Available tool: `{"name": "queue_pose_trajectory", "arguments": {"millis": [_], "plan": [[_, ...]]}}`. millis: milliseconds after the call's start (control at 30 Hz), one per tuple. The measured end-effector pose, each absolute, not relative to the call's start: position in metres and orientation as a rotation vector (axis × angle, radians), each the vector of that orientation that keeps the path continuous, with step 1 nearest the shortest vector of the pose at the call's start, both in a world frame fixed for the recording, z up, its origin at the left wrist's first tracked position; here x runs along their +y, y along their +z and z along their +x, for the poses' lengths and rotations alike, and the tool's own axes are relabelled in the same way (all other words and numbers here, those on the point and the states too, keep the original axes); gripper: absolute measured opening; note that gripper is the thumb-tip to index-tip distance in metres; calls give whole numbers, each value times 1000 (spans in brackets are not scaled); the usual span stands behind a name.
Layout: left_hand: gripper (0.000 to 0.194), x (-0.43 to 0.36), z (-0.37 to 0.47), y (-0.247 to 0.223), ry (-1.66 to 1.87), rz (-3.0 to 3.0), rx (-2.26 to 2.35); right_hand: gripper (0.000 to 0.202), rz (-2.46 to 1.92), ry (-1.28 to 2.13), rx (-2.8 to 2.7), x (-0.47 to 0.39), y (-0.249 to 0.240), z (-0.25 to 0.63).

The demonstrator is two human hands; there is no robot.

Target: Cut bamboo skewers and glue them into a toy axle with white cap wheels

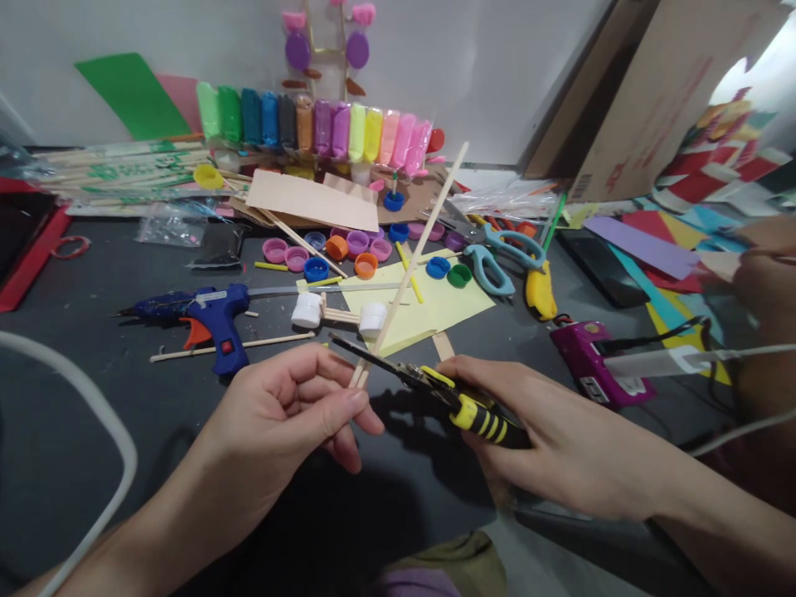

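Observation:
My left hand (pixel 304 406) is closed, its thumb and fingers pinching thin wooden sticks (pixel 429 228) near their lower ends. One long stick slants up and to the right, with a short end beside it. My right hand (pixel 528 423) grips a black-and-yellow cutting tool (pixel 478 419) that looks like snips. Its dark blades reach left across the long stick, just above my left fingertips. Whether the blades touch the wood I cannot tell. Beyond my hands, two white caps (pixel 371 318) joined by short sticks lie at the edge of a yellow paper sheet (pixel 453 311).
A blue glue gun (pixel 224 319) lies at left, with a wooden stick (pixel 267 342) by it. Coloured bottle caps (pixel 357 242), blue-handled scissors (pixel 491 269) and a purple device (pixel 584 356) with cables spread behind. Clay packets (pixel 304 124) line the back. Another person's arm (pixel 768 290) shows at right.

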State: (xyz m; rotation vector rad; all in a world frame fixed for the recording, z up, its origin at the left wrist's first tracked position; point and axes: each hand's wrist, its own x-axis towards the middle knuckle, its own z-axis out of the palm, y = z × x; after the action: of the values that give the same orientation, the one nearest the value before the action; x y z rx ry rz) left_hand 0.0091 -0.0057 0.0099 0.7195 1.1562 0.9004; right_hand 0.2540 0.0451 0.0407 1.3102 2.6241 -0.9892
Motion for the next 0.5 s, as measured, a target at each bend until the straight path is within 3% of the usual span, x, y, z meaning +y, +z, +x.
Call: {"name": "queue_pose_trajectory", "arguments": {"millis": [500], "plan": [[22,-7,13,11,868,854,1271,47,1340,-1020,2545,47,46,248]]}}
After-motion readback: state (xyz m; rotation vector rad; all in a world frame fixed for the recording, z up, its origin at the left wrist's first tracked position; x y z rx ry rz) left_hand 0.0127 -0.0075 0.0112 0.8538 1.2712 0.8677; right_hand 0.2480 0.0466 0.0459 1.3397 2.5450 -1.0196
